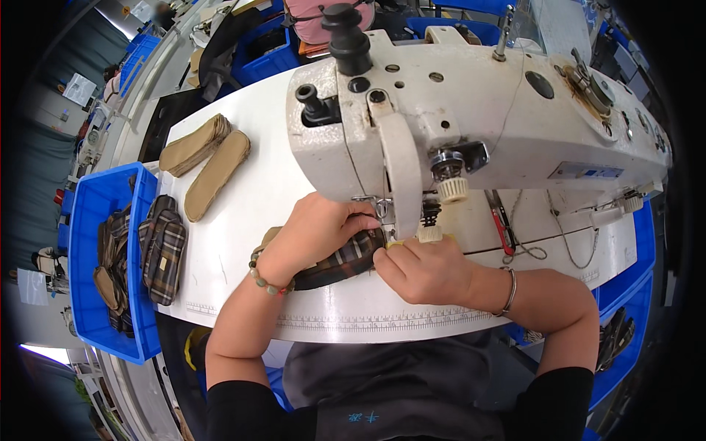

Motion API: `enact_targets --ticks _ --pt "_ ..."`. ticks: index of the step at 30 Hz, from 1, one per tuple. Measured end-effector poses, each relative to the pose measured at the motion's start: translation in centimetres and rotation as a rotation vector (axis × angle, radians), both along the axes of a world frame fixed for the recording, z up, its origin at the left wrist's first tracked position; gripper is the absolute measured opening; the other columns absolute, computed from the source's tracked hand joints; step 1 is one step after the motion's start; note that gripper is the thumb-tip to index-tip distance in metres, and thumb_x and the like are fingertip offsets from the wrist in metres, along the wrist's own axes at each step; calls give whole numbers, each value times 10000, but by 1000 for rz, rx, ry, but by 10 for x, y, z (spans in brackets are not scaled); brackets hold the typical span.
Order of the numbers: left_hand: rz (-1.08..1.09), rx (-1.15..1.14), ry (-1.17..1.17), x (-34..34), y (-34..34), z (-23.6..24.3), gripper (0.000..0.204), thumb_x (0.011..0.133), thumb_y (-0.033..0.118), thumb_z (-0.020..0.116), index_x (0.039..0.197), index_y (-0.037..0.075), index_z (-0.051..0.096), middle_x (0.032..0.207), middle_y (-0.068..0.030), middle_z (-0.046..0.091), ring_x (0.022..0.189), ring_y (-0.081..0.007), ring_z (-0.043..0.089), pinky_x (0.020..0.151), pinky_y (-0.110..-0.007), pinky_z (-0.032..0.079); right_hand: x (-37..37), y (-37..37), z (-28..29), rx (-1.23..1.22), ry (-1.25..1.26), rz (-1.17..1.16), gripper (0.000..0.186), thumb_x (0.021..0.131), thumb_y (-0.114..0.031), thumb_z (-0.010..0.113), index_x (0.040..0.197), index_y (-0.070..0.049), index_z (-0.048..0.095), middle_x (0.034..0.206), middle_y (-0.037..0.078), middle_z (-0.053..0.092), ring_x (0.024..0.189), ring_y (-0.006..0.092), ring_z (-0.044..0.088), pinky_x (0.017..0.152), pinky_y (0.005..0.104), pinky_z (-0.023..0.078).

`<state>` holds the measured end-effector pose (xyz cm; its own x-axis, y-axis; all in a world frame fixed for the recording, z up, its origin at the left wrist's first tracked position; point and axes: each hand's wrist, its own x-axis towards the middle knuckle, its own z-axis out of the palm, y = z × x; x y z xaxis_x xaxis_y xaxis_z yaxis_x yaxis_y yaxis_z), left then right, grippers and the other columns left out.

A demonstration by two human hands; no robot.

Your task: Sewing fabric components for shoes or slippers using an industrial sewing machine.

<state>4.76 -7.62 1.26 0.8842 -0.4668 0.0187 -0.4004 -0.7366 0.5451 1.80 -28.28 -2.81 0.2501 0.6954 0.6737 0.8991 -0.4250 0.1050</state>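
A plaid fabric piece (342, 259) lies at the centre of the frame on the white table (243, 198), its right end tucked under the needle area of the cream sewing machine (471, 110); the left hand (316, 231) is clamped over its top, fingers curled down onto the cloth; the right hand (423, 268) presses its fingertips against the piece's right edge just beside the presser foot, pinching rather than open; to sew this well, I judge both hands should keep the cloth flat and feed it evenly, fingertips clear of the needle; at upper left lie tan sole-shaped pieces (206, 162); at the left edge a blue bin (84, 220) holds more plaid pouches (163, 250); red-handled snips (502, 224) rest right of the needle
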Motion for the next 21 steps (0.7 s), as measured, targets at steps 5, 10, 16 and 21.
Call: enact_targets --ticks 5,10,16,21 --pt "35 -14 14 -2 -3 -2 182 835 237 729 932 84 746 786 -108 702 689 -279 652 638 -359 512 -2 0 -6 12 -52 20 122 645 -117 628 739 -46 596 581 -26 455 491 96 482 454 241 351" --pt "104 162 -24 -12 -17 6 126 806 207 722 869 100 741 782 -96 692 745 -310 663 657 -390 526 -7 -1 -9 -101 33 86 151 627 -139 617 718 -24 581 564 -9 450 441 97 457 417 248 339" --pt "89 137 -75 -16 -14 8 103 823 197 703 861 105 728 744 -107 683 702 -307 665 634 -390 529 -11 -1 -5 -147 57 71 135 601 -153 609 656 -48 545 544 -13 417 432 94 439 404 252 326" --pt "96 228 -146 -20 -20 6 109 836 214 694 849 106 704 719 -88 676 687 -295 667 603 -391 518 -17 -4 0 -250 125 57 233 653 -118 626 845 11 653 617 9 541 489 105 507 454 249 359"
